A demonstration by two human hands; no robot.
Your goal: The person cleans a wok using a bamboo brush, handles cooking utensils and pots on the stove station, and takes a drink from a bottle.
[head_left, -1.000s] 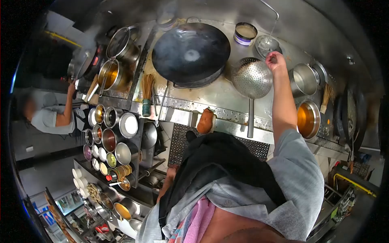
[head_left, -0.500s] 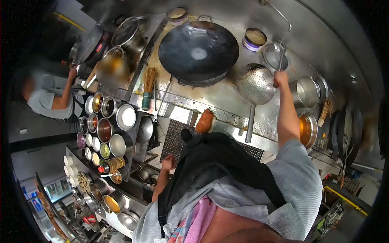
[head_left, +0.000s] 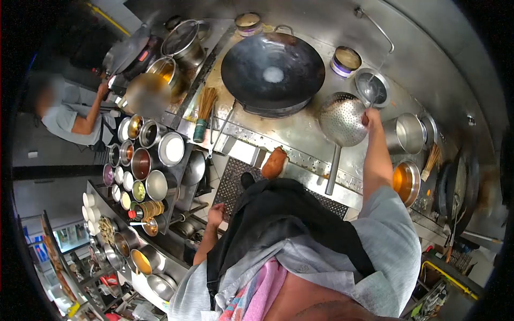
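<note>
My right hand (head_left: 369, 116) is closed around the handle of what looks like a ladle, at the near edge of a round metal basin (head_left: 373, 88). The ladle's head is hard to make out in the basin. Just left of this hand, a perforated strainer (head_left: 342, 120) rests on the steel counter with its handle toward my body. A large dark wok (head_left: 273, 69) stands further left, with a pale bright patch at its middle. My left hand (head_left: 216, 214) hangs low beside my apron, its fingers curled with nothing visible in them.
A bent faucet (head_left: 383, 33) reaches over the basin. A bamboo brush (head_left: 203, 115) lies left of the wok. Metal pots (head_left: 405, 132) and an orange-liquid pan (head_left: 405, 183) stand at the right. Several ingredient bowls (head_left: 171, 148) are at the left, where another person (head_left: 75, 115) works.
The camera view has shifted, moving the counter rightward in the picture. My right hand has closed on the handle and drawn back slightly from the basin. My left hand has come more into view.
</note>
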